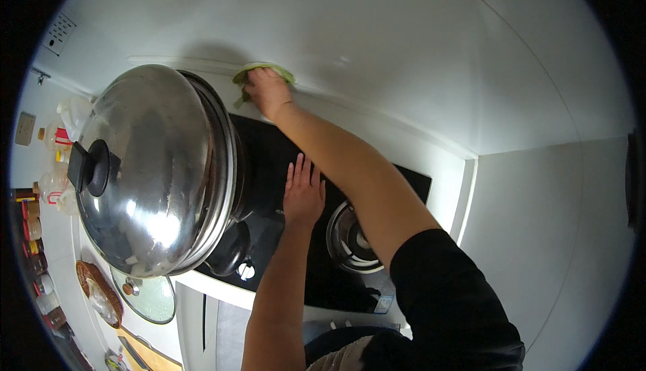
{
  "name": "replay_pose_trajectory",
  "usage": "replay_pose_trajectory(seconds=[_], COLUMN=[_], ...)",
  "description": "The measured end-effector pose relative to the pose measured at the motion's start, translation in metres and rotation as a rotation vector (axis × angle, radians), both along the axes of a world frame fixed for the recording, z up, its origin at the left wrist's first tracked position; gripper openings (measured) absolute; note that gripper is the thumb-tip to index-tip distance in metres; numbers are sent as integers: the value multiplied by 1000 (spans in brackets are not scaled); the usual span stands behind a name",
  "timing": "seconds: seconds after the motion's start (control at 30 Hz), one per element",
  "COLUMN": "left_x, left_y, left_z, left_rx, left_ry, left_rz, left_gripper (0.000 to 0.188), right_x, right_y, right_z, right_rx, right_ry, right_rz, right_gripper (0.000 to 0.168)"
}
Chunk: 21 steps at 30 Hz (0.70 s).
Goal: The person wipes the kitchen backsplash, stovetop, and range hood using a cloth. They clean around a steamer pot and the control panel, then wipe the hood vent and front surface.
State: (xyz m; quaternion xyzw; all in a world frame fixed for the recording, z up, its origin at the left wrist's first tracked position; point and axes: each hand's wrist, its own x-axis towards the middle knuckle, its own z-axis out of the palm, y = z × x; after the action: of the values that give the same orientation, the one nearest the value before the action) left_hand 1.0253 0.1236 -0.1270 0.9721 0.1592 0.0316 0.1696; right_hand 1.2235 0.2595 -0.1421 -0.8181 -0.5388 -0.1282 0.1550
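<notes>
My right hand (267, 91) presses a green cloth (280, 71) against the white ledge where the back wall meets the counter, behind the stove. Flat on the black glass gas cooktop (275, 144) rests my left hand (304, 194), palm down, fingers a little apart and holding nothing. A large steel pot or wok with a domed metal lid (151, 169) covers the cooktop's left part, its black knob (98, 168) on top. To the right of my left hand is a round burner (353, 240), partly hidden by my right forearm. The cloth's underside is hidden.
A white stove knob (246, 271) sits near the front edge. On the left counter are a glass lid (146, 298), a wicker basket (88, 270) with a plastic bag, a wooden cutting board (166, 363) with a knife, plastic bottles (53, 136) and several jars. A side wall (520, 189) bounds the right.
</notes>
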Motion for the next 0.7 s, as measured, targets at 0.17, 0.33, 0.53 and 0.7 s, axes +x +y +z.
replay_pose_trajectory(seconds=[0.17, 0.33, 0.53, 0.7], left_x=[1, 4, 4, 3], left_y=[2, 0, -1, -4], left_z=[2, 0, -3, -6], left_rx=[48, 65, 115, 140], left_ry=[-27, -2, -50, -99], left_rz=[10, 5, -17, -16], left_gripper=[52, 53, 51, 52], right_x=[13, 38, 43, 42], right_y=[-109, -233, -374, -468], right_z=[20, 23, 31, 27], right_rx=[71, -74, -42, -100], right_ry=[-98, -96, -92, -122], right_rz=[49, 7, -215, -523], right_gripper=[21, 21, 21, 33])
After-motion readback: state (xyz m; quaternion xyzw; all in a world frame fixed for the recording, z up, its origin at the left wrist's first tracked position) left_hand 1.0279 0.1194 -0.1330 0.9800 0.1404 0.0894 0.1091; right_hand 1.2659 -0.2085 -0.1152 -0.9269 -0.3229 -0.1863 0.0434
